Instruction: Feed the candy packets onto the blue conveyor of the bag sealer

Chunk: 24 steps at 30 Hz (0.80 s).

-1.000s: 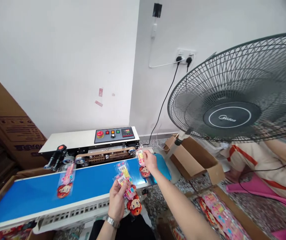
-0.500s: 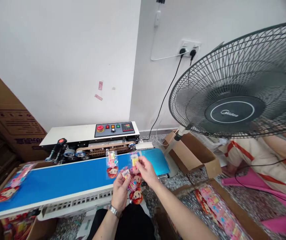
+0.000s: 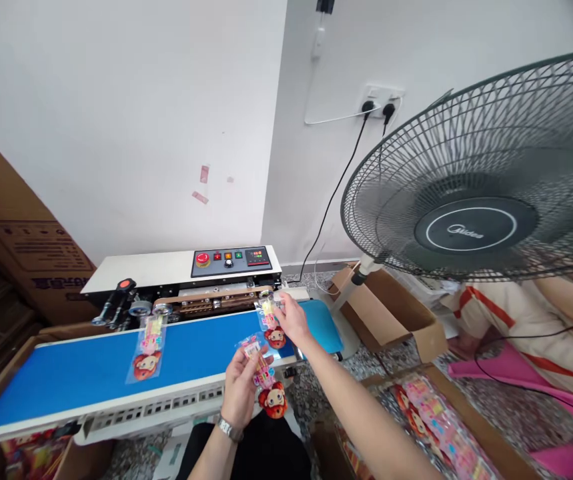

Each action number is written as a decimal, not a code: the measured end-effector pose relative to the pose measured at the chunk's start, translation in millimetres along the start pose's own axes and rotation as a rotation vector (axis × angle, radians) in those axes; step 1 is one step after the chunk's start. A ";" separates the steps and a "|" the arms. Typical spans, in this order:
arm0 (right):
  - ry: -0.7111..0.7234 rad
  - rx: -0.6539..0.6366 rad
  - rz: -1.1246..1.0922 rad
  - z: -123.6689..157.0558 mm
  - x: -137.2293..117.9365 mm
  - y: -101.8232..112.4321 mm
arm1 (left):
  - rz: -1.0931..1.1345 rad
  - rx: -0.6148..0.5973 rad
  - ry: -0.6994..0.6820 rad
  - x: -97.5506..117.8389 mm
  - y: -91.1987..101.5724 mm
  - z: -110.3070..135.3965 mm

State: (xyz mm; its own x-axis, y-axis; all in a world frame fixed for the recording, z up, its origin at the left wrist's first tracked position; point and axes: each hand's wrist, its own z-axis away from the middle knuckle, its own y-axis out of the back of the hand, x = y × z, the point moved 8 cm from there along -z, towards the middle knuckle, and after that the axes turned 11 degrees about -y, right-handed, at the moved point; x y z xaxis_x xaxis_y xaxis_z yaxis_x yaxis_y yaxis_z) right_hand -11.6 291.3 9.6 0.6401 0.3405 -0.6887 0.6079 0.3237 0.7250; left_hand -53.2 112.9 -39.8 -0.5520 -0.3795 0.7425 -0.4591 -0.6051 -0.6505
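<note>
My left hand (image 3: 240,390) is closed around a small stack of clear packets (image 3: 265,382) printed with red-haired cartoon faces, held near the front edge of the blue conveyor belt (image 3: 81,373). My right hand (image 3: 292,318) reaches over the belt's right end and pinches one packet (image 3: 271,325), setting its top against the sealer's intake. Another packet (image 3: 147,347) lies flat further left on the belt. Behind the belt stands the white band sealer (image 3: 181,270) with its control panel (image 3: 231,259).
A large dark fan (image 3: 481,180) fills the right side at head height. Open cardboard boxes (image 3: 391,313) sit on the floor to the right; one box (image 3: 446,427) holds many more packets. A person in an orange-striped top (image 3: 526,313) sits behind the fan. Stacked cartons (image 3: 21,253) stand at the left.
My right hand took a packet from the stack in my left hand and carried it up to the sealer intake. The packet laid down earlier has travelled left along the belt.
</note>
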 end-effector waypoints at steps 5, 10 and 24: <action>0.132 -0.393 -0.331 77.0 -24.8 -12.7 | 0.053 0.043 -0.068 8.1 0.6 -2.7; 0.081 -0.397 -0.394 100.3 -9.6 -14.7 | 0.024 0.016 -0.054 5.4 0.1 1.2; -0.257 -0.014 0.090 -18.1 31.8 -12.7 | -0.076 -0.035 0.038 -0.8 1.6 4.2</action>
State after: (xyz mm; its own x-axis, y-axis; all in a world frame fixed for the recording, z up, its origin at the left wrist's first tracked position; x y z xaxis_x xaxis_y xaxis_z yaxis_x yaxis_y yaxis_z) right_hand -7.5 314.0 -21.5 0.7906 0.1339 -0.5975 0.5377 0.3147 0.7822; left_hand -50.6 109.4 -40.8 -0.5402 -0.3061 0.7839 -0.5242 -0.6063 -0.5980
